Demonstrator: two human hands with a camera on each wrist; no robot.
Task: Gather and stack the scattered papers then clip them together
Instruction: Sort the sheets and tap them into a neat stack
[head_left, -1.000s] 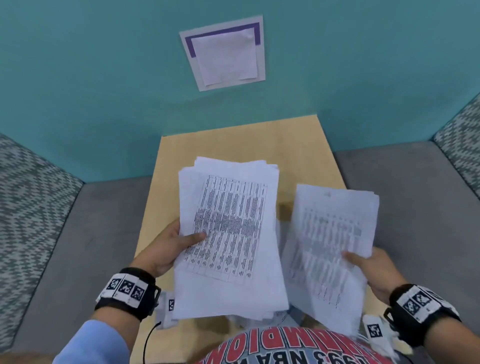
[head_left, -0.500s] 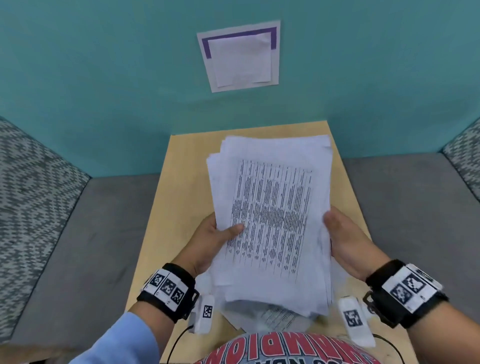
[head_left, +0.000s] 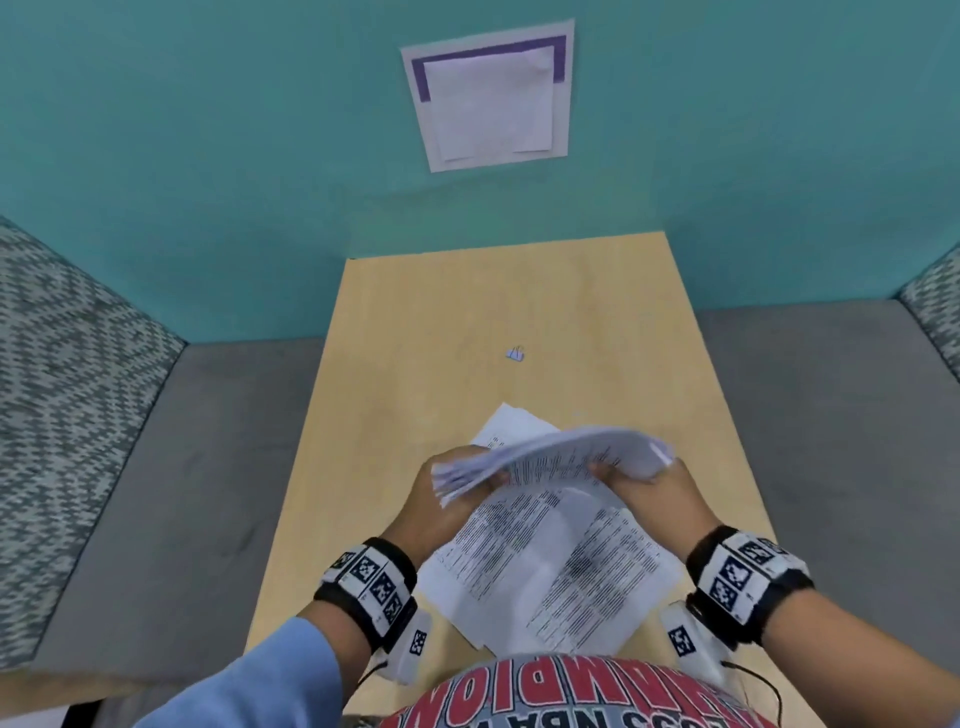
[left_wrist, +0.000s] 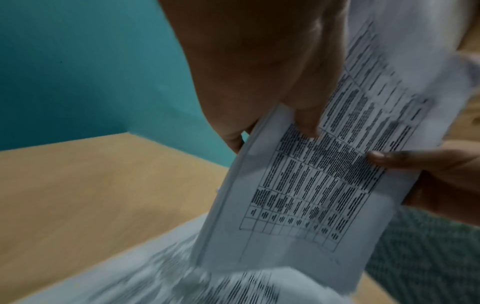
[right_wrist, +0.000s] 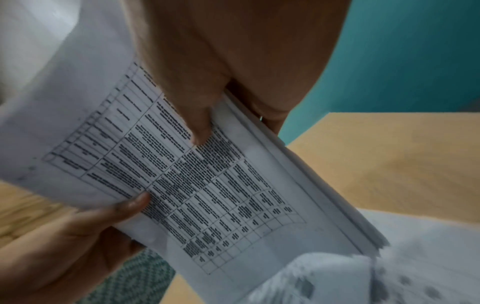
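Fingers (left_wrist: 306, 115) of both hands clamped on the paper stack (head_left: 556, 457) at frame centre, left hand (head_left: 436, 509), right hand (head_left: 660, 493), loose sheets (head_left: 550, 566) beneath on the table (head_left: 415, 364), binder clip (head_left: 515, 354) above.

Left forearm: light blue sleeve (head_left: 249, 675), lower left of frame. Both wrists: black band (head_left: 363, 582) with white panel of black square markers; white camera unit (head_left: 415, 644) below, thin black cable (head_left: 763, 686). Shirt (head_left: 571, 696), bottom centre: red block lettering on grey.

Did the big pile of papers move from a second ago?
Yes. The paper stack has tipped down from upright to on-edge above the loose sheets on the table, uncovering the binder clip.
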